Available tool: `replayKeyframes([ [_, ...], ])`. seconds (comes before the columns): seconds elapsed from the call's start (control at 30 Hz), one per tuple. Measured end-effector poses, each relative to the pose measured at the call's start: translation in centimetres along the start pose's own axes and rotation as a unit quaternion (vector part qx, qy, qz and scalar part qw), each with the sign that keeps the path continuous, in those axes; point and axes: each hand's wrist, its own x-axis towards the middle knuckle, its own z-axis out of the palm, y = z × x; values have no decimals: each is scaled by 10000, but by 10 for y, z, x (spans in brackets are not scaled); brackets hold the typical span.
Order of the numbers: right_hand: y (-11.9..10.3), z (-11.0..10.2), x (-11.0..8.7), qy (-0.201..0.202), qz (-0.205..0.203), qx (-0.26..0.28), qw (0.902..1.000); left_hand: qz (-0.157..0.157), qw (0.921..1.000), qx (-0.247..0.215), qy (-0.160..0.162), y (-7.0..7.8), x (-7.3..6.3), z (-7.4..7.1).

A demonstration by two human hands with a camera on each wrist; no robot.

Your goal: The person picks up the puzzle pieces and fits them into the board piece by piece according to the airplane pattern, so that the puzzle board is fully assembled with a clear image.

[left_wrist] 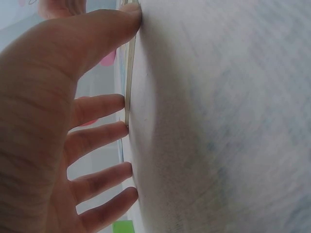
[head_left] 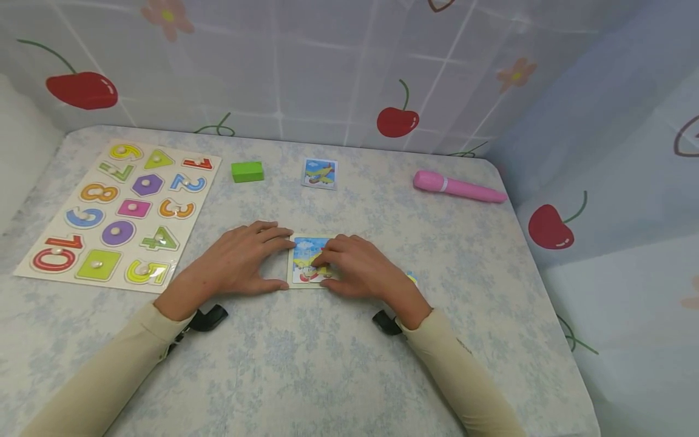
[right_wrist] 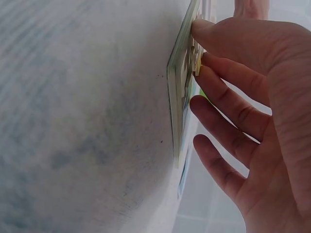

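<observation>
A small jigsaw puzzle board (head_left: 309, 246) with a sky-and-airplane picture lies flat on the table in the head view. My left hand (head_left: 240, 260) is at its left side, with the thumb and nearest fingertips against the pale edge and the other fingers spread on the cloth. From the right, my right hand (head_left: 357, 267) reaches over the board. In the right wrist view its fingers hold a yellowish puzzle piece (right_wrist: 198, 64), tilted up out of the board, while the thumb lies close over the board's surface. The hand hides the board's right part.
Behind the board lie an airplane picture card (head_left: 320, 174) and a green block (head_left: 247, 172). A pink stick-shaped object (head_left: 460, 187) is at the back right. A number-and-shape peg board (head_left: 180, 249) covers the left. A small colourful piece (head_left: 412, 277) shows beside the right wrist.
</observation>
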Motion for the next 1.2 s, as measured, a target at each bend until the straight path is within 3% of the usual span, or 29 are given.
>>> replayKeyframes([
  [0.7, 2, -1, 2, -66, -221, 89, 9997, 17, 10000, -18, 29, 0, 0, 1],
  [1.2, 14, -17, -30, 493, 372, 273, 9977, -28, 10000, -34, 16, 0, 1, 1],
])
